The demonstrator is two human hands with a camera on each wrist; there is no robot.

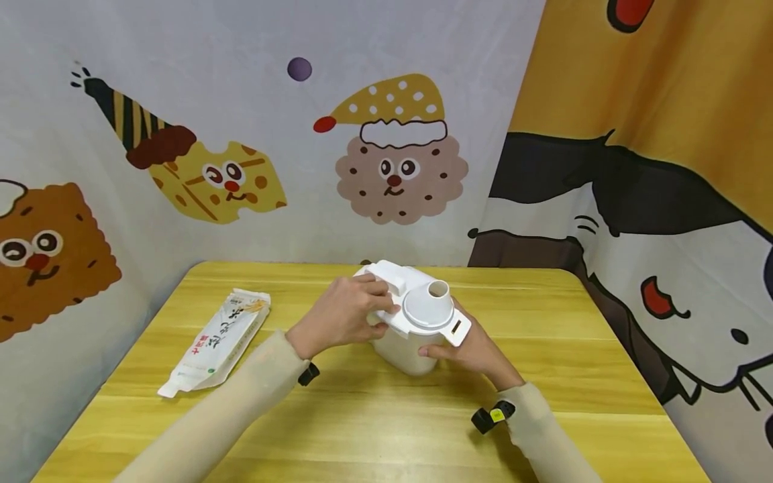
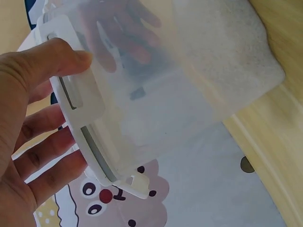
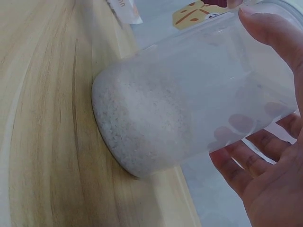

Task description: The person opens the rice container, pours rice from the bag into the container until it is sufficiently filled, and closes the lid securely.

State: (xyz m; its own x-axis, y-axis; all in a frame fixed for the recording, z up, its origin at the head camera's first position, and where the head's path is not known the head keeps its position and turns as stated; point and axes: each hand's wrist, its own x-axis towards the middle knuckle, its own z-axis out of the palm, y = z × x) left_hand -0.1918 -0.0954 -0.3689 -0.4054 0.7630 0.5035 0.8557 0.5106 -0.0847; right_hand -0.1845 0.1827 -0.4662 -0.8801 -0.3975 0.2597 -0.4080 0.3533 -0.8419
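I see a translucent plastic container (image 1: 406, 352) standing on the yellow wooden bench (image 1: 374, 429), roughly in the middle of it and toward the far edge. Its lower part is filled with white rice (image 3: 142, 125), which the right wrist view shows packed against the wall down to the base. A white lid (image 1: 417, 305) with a round spout opening sits on top.

My left hand (image 1: 341, 315) is curled over the left side of the lid, thumb pressed on a white latch tab (image 2: 78, 92) and the fingers tucked under the rim, so it is clamped on the lid. My right hand (image 1: 477, 349) wraps the right side of the container below the lid, fingers pressed flat to the clear wall; I can see their tips through the plastic from the right wrist view. The two hands are on opposite sides of the container, apart from each other.

To the left of the container, well apart from it, a flattened white rice bag (image 1: 217, 341) with printed lettering lies on the bench. Behind the container hang cartoon-printed curtains (image 1: 272, 134).
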